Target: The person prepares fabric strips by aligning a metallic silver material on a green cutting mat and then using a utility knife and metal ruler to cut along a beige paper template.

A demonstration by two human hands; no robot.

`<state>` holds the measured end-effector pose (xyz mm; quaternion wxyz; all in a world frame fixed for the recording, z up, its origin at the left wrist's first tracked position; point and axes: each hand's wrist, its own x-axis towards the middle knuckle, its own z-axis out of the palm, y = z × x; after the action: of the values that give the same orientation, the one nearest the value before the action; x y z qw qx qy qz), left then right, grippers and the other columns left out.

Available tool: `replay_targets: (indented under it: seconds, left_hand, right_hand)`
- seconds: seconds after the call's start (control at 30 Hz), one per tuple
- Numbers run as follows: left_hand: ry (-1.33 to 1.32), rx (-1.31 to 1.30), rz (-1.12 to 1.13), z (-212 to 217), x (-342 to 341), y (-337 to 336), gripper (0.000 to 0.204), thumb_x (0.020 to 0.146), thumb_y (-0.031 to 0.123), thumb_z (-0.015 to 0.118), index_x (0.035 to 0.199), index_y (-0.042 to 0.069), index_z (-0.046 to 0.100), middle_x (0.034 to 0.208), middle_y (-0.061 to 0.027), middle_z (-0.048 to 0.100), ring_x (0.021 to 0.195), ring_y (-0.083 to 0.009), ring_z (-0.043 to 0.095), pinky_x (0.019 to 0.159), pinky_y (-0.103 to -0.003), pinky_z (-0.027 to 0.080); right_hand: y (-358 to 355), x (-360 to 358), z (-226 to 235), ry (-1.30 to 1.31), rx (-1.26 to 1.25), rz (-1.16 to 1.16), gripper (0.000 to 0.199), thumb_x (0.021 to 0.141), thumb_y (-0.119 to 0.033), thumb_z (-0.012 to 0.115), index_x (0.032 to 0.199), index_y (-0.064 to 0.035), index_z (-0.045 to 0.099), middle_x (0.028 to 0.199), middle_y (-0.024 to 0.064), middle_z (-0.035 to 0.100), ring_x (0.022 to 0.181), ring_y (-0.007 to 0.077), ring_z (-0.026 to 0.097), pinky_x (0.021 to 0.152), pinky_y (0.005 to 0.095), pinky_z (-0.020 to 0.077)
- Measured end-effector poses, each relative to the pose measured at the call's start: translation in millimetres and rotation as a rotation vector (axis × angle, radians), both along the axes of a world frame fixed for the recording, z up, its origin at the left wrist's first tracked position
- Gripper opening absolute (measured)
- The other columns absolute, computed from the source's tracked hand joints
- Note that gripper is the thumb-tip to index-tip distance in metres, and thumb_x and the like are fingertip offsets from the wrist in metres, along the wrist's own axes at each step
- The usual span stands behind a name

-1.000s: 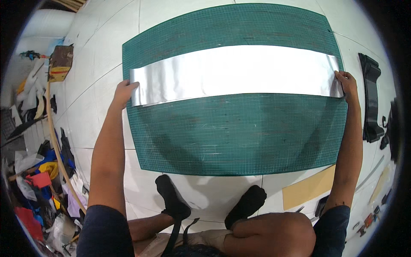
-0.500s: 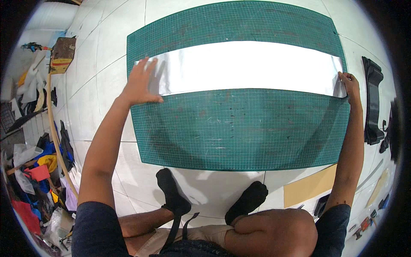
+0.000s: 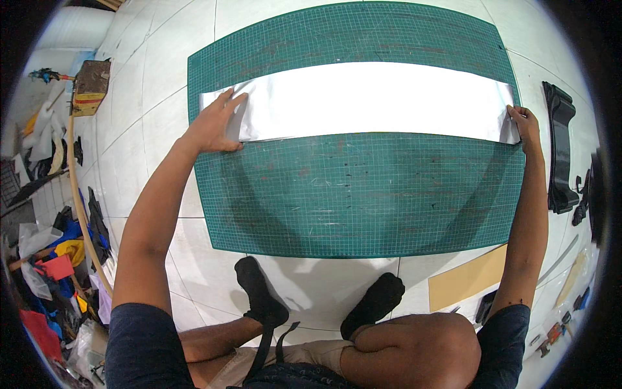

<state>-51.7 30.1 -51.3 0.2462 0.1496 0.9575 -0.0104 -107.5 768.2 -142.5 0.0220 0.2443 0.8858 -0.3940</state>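
Observation:
A long, shiny silver-white sheet lies across the upper part of a green gridded cutting mat. On the sheet's left end rests my left hand, its fingers spread over the surface and the thumb at the near edge. My right hand pinches the sheet's right end near its lower corner, fingertips closed on the edge. Small creases show in the sheet close to both hands, and its middle is brightly lit.
The mat lies on white floor tiles. A tan rectangular board is near my right knee. Black curved parts lie right of the mat. At the left are a long wooden stick, a worn box and a heap of scraps.
The view has shifted slightly. My left fingers are a little more spread on the sheet; my right hand keeps its pinch on the other end.

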Motion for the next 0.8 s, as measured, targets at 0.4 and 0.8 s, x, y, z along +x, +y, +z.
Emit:
replay_targets:
  seconds: [0.4, 0.8]
  left_hand:
    - [-0.029, 0.017, 0.093, 5.8, 3.5, 16.4, 0.116, 0.052, 0.017, 0.094, 0.151, 0.021, 0.033, 0.16, -0.0185, 0.02, 0.144, -0.0374, 0.03, 0.118, -0.043, 0.034]
    - [0.151, 0.274, -0.097, 4.2, 58.7, 25.6, 0.116, 0.063, 0.071, 0.076, 0.15, 0.008, 0.035, 0.154, -0.0244, 0.03, 0.143, -0.042, 0.029, 0.116, -0.053, 0.028]
  right_hand:
    - [-14.2, 5.6, 14.8, 0.024, 0.08, -0.005, 0.047, 0.078, -0.035, 0.08, 0.105, 0.0017, 0.068, 0.09, 0.0115, 0.071, 0.08, 0.0196, 0.066, 0.075, 0.0328, 0.0516]
    - [25.1, 210.3, 99.0, 0.13, 0.46, -0.048, 0.05, 0.081, -0.049, 0.076, 0.093, -0.0004, 0.069, 0.09, 0.0162, 0.07, 0.085, 0.0289, 0.068, 0.077, 0.0385, 0.0518]
